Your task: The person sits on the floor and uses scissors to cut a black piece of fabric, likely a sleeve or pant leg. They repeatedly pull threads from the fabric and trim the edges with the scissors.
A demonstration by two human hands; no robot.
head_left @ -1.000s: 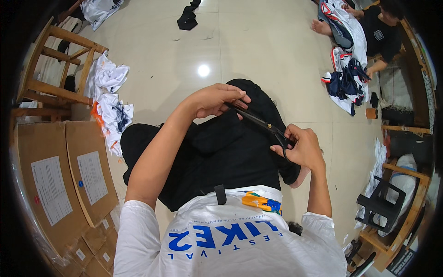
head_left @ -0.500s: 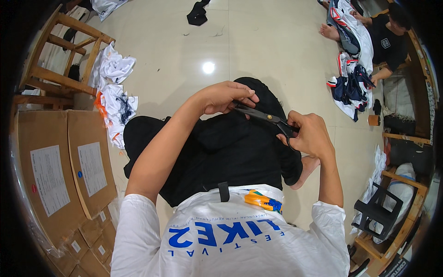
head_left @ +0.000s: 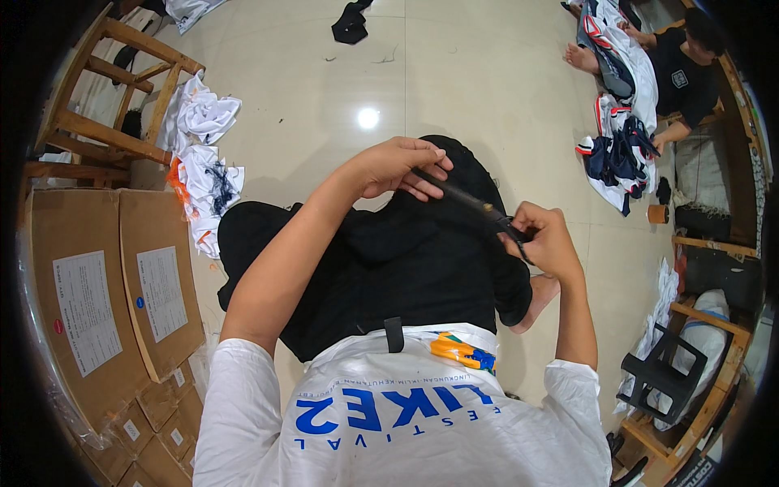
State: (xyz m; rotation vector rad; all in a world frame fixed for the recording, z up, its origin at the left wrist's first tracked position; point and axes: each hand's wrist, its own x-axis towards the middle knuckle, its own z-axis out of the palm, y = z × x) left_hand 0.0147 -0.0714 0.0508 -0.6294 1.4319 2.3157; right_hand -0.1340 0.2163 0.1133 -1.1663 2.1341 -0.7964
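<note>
We now see the scissors [head_left: 462, 196] edge-on above our black trousers [head_left: 406, 276].
Half a second ago their broad side showed; now they look thin and blurred. Our right hand [head_left: 550, 243] is closed around the handle end; the blades point up-left to our left hand [head_left: 399, 169], whose grip we cannot tell. The long axis slants down-right. Cardboard boxes [head_left: 158, 219] at left hide any contents.

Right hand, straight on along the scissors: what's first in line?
Likely the left hand, at the blade end of the scissors that the right hand holds; the black trousers look lower, though depth is unclear.
</note>
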